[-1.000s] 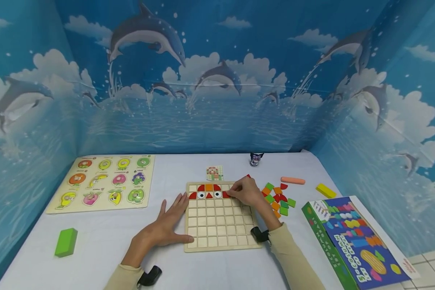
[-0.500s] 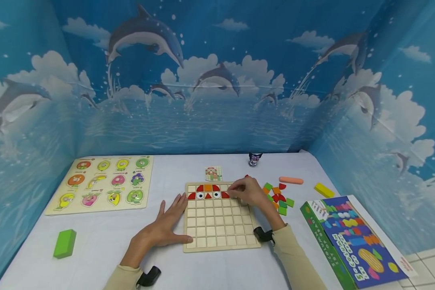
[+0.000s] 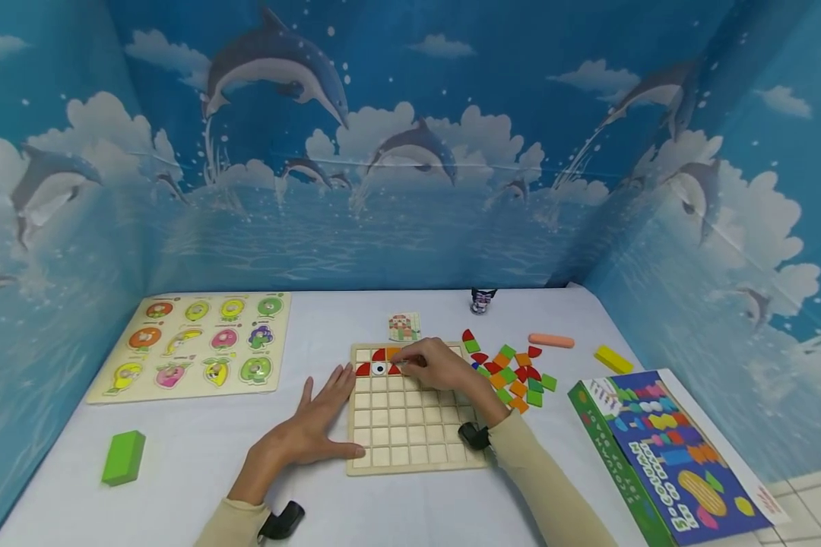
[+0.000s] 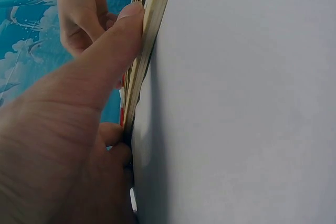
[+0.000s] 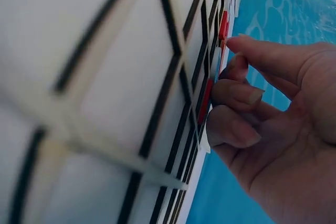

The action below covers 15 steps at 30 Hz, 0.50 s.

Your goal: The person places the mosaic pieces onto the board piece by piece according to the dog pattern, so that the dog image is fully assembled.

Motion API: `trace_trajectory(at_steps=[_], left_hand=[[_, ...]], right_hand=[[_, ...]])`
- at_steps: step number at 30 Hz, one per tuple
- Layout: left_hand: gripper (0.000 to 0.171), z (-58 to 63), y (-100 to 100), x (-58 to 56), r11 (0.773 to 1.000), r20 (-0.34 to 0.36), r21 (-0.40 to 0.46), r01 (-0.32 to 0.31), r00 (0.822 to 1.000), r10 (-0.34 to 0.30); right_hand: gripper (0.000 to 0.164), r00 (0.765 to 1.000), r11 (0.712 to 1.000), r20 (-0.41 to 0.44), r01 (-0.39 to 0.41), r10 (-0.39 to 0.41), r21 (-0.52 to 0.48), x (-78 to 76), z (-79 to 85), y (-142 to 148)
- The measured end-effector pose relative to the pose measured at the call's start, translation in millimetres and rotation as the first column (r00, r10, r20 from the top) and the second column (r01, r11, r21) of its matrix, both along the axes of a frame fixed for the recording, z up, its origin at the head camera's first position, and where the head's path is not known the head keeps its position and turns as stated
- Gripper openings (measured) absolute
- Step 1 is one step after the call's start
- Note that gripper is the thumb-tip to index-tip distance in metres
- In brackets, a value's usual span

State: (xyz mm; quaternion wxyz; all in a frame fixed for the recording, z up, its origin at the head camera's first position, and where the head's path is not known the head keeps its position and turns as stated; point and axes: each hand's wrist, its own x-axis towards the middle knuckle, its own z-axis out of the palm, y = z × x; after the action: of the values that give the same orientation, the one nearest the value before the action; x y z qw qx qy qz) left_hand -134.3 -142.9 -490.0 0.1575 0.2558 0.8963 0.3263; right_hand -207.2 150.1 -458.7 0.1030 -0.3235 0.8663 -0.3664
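A wooden grid board [image 3: 410, 418] lies on the white table. Along its far rows sit a red quarter-round tile [image 3: 362, 369], a white eye tile [image 3: 379, 368], an orange tile [image 3: 392, 353] and other red tiles. My left hand [image 3: 315, 425] rests at the board's left side, fingers extended, thumb on the near corner; the left wrist view shows that thumb [image 4: 113, 45] against the rim. Over the far rows is my right hand [image 3: 438, 363], fingers bent, tips right at the orange tile; it hides tiles on the right. I cannot tell whether it pinches one.
Loose coloured tiles [image 3: 509, 372] lie right of the board. A small picture card [image 3: 404, 327] and a figurine [image 3: 481, 301] stand behind. A fruit puzzle board [image 3: 191, 346] and green block [image 3: 124, 457] are left; a box [image 3: 677, 456], yellow block [image 3: 613, 359] and orange stick [image 3: 551, 340] are right.
My right hand has moved left along the tile row, from the right-end red tile to the orange one. It now covers the right eye tile; more loose tiles show. My left hand stays put.
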Motion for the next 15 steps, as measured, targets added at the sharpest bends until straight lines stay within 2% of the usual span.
trace_trajectory(at_steps=[5, 15], left_hand=[[0.128, 0.7, 2.0, -0.1, 1.0, 0.0, -0.001, 0.007, 1.0, -0.007], [0.129, 1.1, 0.1, 1.9, 0.998, -0.015, 0.059, 0.002, 1.0, -0.001]], right_hand=[[0.024, 1.0, 0.999, -0.015, 0.003, -0.002, 0.048, -2.0, -0.6, -0.4], [0.023, 0.999, 0.998, -0.011, 0.035, -0.034, 0.051, -1.4, -0.5, -2.7]])
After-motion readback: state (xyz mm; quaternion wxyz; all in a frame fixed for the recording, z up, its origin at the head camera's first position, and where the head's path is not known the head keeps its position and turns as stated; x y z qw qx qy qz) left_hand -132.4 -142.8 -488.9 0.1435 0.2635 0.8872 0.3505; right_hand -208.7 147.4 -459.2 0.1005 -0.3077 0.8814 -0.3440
